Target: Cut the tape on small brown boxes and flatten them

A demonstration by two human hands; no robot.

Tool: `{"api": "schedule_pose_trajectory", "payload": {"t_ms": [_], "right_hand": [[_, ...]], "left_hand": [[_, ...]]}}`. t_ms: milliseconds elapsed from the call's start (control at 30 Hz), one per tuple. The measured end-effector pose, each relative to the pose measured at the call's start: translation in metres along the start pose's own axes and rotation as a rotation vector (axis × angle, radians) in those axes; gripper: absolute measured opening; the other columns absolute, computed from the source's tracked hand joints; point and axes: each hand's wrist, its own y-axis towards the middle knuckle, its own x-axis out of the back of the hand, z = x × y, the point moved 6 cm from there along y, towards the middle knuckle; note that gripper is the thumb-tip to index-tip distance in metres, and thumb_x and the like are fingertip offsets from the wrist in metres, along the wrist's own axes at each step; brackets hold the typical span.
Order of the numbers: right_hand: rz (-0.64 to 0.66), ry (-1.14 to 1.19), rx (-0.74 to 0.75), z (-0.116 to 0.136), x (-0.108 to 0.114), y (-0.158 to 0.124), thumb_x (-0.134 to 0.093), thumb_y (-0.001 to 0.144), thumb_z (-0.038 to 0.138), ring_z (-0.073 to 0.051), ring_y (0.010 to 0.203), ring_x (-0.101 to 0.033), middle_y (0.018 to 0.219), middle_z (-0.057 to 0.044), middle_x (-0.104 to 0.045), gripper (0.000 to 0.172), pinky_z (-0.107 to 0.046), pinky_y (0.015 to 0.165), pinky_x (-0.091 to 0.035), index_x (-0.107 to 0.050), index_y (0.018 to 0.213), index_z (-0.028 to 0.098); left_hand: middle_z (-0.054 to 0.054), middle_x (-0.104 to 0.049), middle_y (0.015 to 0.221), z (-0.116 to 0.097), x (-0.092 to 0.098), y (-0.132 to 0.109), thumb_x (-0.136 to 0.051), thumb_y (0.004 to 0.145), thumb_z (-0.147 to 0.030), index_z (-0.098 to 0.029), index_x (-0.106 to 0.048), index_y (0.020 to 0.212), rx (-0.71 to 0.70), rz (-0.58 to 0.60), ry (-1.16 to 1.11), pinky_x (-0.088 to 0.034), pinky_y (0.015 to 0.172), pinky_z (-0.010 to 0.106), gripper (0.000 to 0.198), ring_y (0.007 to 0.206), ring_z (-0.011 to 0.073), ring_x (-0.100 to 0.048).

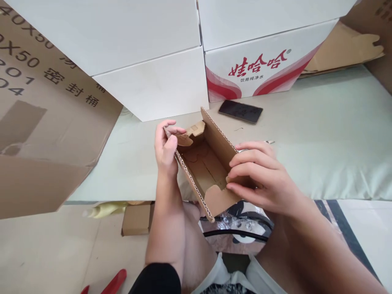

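A small brown cardboard box [203, 163], with no lid over its top, is held tilted between both hands above the front edge of the covered surface. My left hand [167, 145] grips its far left corner, thumb outside and fingers over the rim near a folded end flap. On the near right side, my right hand [257, 173] pinches the wall and a flap, its fingertips partly inside. Another notched flap stands at the near end. Only a few thin dark lines show on the box's inner floor.
White cartons [171, 81] are stacked behind, one with red lettering. A phone [241, 111] lies before them on the pale green cloth [324, 134]. A large printed carton [45, 122] stands left. Below are a small brown box [136, 219] and something red [114, 282] on the floor.
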Motion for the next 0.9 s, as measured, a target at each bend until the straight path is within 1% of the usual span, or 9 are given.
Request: {"api": "schedule_pose_trajectory", "payload": {"t_ms": [100,200,367,433,567,633,700,800,900], "right_hand": [[-0.009,0.064,0.018,-0.001,-0.004,-0.002,-0.066,0.092,0.014,-0.023,0.115,-0.068,0.102,-0.003,-0.074,0.014,-0.046,0.105,-0.051,-0.063,0.098,0.026],[-0.026,0.101,0.035,-0.001,-0.007,-0.004,-0.065,0.091,0.01,-0.024,0.119,-0.068,0.108,-0.003,-0.075,0.019,-0.047,0.109,-0.052,-0.063,0.101,0.026],[-0.033,0.16,-0.011,-0.005,-0.014,-0.006,-0.065,0.092,0.014,-0.025,0.133,-0.063,0.143,-0.013,-0.065,0.043,-0.043,0.106,-0.057,-0.056,0.132,0.026],[0.008,0.188,-0.012,-0.006,-0.019,-0.008,-0.068,0.092,0.02,-0.025,0.133,-0.064,0.142,-0.013,-0.066,0.046,-0.042,0.107,-0.057,-0.054,0.136,0.026],[0.139,0.217,0.027,-0.008,-0.029,-0.011,-0.075,0.089,0.041,-0.027,0.13,-0.066,0.135,-0.014,-0.071,0.045,-0.045,0.114,-0.053,-0.06,0.128,0.024],[0.161,0.235,0.036,-0.01,-0.032,-0.013,-0.074,0.088,0.054,-0.029,0.132,-0.065,0.137,-0.017,-0.07,0.052,-0.047,0.115,-0.051,-0.062,0.127,0.021],[0.164,0.266,0.044,-0.011,-0.034,-0.014,-0.067,0.091,0.059,-0.029,0.132,-0.064,0.136,-0.018,-0.07,0.053,-0.048,0.116,-0.05,-0.064,0.126,0.019],[0.143,0.315,0.039,-0.012,-0.036,-0.014,-0.053,0.101,0.043,-0.027,0.131,-0.065,0.133,-0.015,-0.072,0.034,-0.049,0.115,-0.049,-0.065,0.123,0.02],[0.104,0.321,0.016,-0.012,-0.038,-0.013,-0.049,0.098,0.023,-0.026,0.127,-0.067,0.13,-0.012,-0.075,0.027,-0.051,0.113,-0.051,-0.066,0.118,0.023]], "left_hand": [[0.009,-0.069,0.085,0.005,0.003,-0.002,-0.077,0.071,-0.064,-0.024,-0.062,0.1,0.047,-0.03,0.034,-0.056,0.072,0.034,0.052,0.084,0.024,-0.069],[0.007,-0.07,0.085,0.009,0.006,-0.004,-0.075,0.073,-0.065,-0.024,-0.063,0.1,0.048,-0.022,0.052,-0.058,0.073,0.035,0.05,0.086,0.0245,-0.07],[0.004,-0.071,0.086,0.012,0.008,-0.003,-0.074,0.071,-0.073,-0.025,-0.066,0.103,-0.017,0.024,0.102,-0.058,0.076,0.034,0.058,0.083,0.0216,-0.07],[0.003,-0.071,0.087,0.013,0.007,-0.003,-0.075,0.071,-0.073,-0.025,-0.067,0.105,-0.033,0.039,0.125,-0.057,0.076,0.033,0.059,0.082,0.0197,-0.069],[0.003,-0.068,0.092,0.016,0.006,-0.004,-0.075,0.076,-0.072,-0.025,-0.067,0.111,-0.053,0.067,0.176,-0.057,0.077,0.031,0.059,0.082,0.0175,-0.067],[0.004,-0.069,0.099,0.017,0.005,-0.005,-0.074,0.078,-0.072,-0.026,-0.067,0.118,-0.053,0.097,0.221,-0.057,0.081,0.032,0.061,0.088,0.0184,-0.068],[0.007,-0.069,0.109,0.017,0.006,-0.005,-0.072,0.08,-0.072,-0.026,-0.066,0.125,-0.068,0.124,0.274,-0.057,0.091,0.034,0.064,0.099,0.0206,-0.068],[0.009,-0.066,0.119,0.015,0.006,-0.005,-0.069,0.084,-0.071,-0.027,-0.069,0.128,-0.138,0.164,0.369,-0.053,0.104,0.04,0.062,0.115,0.0242,-0.065],[0.011,-0.063,0.122,0.011,0.005,-0.006,-0.062,0.091,-0.068,-0.026,-0.077,0.114,-0.206,0.206,0.463,-0.052,0.107,0.042,0.05,0.12,0.0259,-0.061]]}}
